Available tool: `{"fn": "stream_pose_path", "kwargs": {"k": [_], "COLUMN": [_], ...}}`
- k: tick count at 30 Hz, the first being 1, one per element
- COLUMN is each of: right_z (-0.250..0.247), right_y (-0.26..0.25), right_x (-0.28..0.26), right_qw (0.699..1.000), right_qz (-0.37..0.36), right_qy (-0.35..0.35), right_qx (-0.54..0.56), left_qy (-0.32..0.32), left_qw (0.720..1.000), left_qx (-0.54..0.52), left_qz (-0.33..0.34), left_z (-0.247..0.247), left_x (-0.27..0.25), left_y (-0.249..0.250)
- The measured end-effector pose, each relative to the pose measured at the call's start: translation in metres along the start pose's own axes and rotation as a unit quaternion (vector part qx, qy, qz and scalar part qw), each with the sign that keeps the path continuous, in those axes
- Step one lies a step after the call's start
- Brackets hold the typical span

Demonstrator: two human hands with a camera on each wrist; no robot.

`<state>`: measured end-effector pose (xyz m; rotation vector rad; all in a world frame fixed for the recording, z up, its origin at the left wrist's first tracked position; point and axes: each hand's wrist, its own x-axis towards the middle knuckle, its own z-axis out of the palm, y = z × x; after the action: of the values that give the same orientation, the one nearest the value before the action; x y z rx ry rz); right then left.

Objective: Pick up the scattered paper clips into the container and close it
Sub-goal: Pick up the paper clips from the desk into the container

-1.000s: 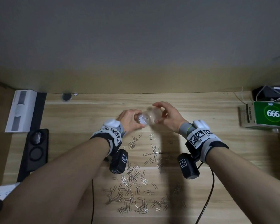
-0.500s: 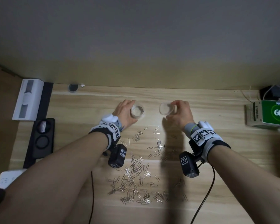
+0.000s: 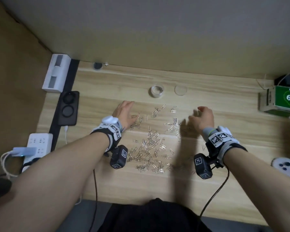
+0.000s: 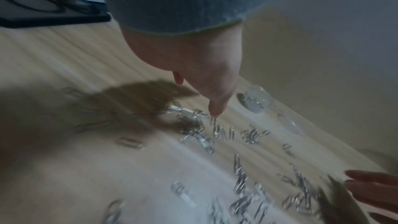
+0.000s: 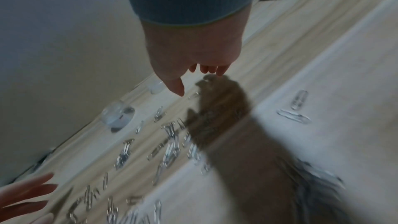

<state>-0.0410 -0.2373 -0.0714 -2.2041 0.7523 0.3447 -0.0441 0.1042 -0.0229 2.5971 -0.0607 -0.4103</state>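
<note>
Several silver paper clips (image 3: 151, 143) lie scattered over the wooden desk (image 3: 124, 186). A small clear round container (image 3: 156, 89) stands uncovered near the back, and its clear lid (image 3: 180, 89) lies flat to its right. My left hand (image 3: 124, 113) hovers low over the left edge of the clips with fingers extended, holding nothing; its fingers (image 4: 215, 106) point down at the clips (image 4: 217, 129). My right hand (image 3: 202, 117) is blurred, loosely spread above the right side of the clips. The container (image 5: 117, 115) shows in the right wrist view beyond the fingers (image 5: 215, 70).
A green box marked 666 (image 3: 285, 100) sits at the right edge. A black pad with two round recesses (image 3: 67, 106), a white device (image 3: 56, 72) and a power strip (image 3: 37, 144) line the left side. A white round object (image 3: 285, 166) lies at the right.
Both hands set the container and its lid down at the back of the desk, let go, and drew back toward me over the clips. The head view tilted down.
</note>
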Motion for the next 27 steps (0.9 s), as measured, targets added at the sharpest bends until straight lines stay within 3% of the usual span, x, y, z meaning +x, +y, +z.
{"fn": "stream_pose_path", "kwargs": {"k": [6, 13, 19, 27], "right_z": [0.012, 0.051, 0.086, 0.098], "right_y": [0.009, -0.001, -0.01, -0.016], "right_x": [-0.079, -0.128, -0.153, -0.162], "right_qw": [0.995, 0.985, 0.97, 0.961], "right_qz": [-0.051, -0.113, -0.187, -0.202], "right_qy": [-0.018, -0.078, -0.093, -0.09], "right_qx": [-0.084, -0.105, -0.127, -0.167], "left_qy": [-0.036, -0.077, -0.114, -0.112], "left_qw": [0.999, 0.994, 0.973, 0.988], "left_qx": [0.006, 0.023, 0.116, -0.012], "left_qz": [0.001, 0.077, 0.165, 0.104], "left_z": [0.021, 0.044, 0.049, 0.053], "left_x": [-0.058, -0.09, -0.105, -0.107], "left_y": [-0.017, -0.013, -0.023, -0.034]}}
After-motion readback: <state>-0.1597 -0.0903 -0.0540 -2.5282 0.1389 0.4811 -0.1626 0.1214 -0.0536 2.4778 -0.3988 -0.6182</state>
